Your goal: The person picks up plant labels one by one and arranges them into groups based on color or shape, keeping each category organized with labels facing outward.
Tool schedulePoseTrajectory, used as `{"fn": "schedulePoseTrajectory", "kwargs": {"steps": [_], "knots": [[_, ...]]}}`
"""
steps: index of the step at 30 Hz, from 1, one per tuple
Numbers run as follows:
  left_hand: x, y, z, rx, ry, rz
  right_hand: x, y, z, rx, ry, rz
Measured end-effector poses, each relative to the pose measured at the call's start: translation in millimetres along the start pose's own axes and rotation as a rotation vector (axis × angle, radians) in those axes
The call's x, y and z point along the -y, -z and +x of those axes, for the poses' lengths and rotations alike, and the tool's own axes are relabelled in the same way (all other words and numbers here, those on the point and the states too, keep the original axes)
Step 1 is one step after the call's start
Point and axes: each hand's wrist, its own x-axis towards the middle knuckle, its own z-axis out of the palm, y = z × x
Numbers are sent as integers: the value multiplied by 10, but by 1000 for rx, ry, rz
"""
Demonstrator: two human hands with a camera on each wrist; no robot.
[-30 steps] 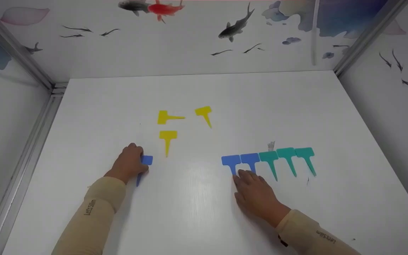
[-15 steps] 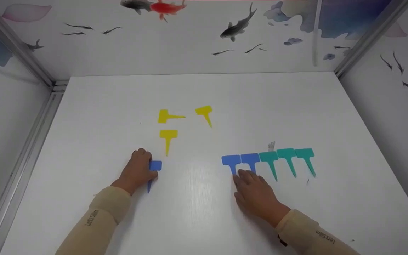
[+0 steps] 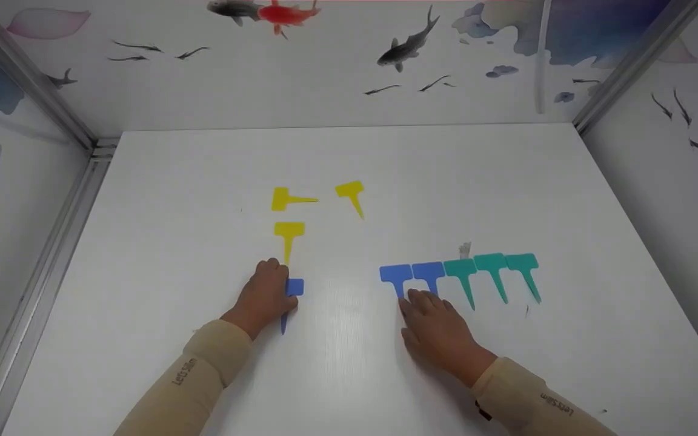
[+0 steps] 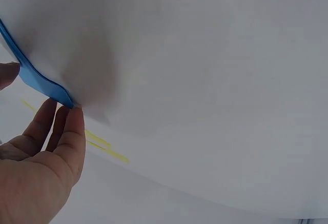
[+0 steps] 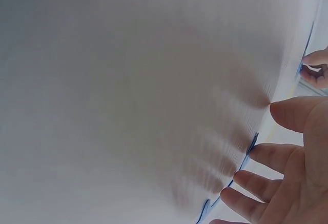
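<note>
My left hand (image 3: 262, 298) pinches a blue T-shaped plant label (image 3: 296, 287) between thumb and fingers, its pointed stem toward me. The left wrist view shows this blue label (image 4: 43, 84) edge-on, bent, with the thumb on one side. To the right, my right hand (image 3: 440, 334) rests with extended fingers on the stems of two blue plant labels (image 3: 395, 274), partly hiding them. These lie side by side with several teal plant labels (image 3: 491, 262), heads touching in a row. Just beyond the left hand lies a yellow plant label (image 3: 289, 230), its tip close to the fingers.
Two more yellow plant labels (image 3: 349, 189) lie farther back on the white table (image 3: 203, 181), one turned sideways. A small greyish mark (image 3: 465, 249) shows behind the teal labels. Panels printed with fish (image 3: 406, 48) wall the back and sides.
My left hand has moved right and slightly nearer, carrying the blue plant label toward the row. The right hand and the labels on the table have stayed in place.
</note>
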Motion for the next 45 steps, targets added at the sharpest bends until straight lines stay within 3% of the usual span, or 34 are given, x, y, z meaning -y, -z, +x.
{"fn": "schedulePoseTrajectory", "kwargs": {"steps": [19,33,40,45], "knots": [[-413,-210,77,-27,-120,40,24,-50,1,-7,1,42],[-540,-226,201,-32,-133,26,19,-12,35,-10,18,16],[-669,-214,298,-29,-122,22,-9,8,28,13,15,20],[-774,-241,356,-15,-113,32,-16,7,15,-17,37,23]]}}
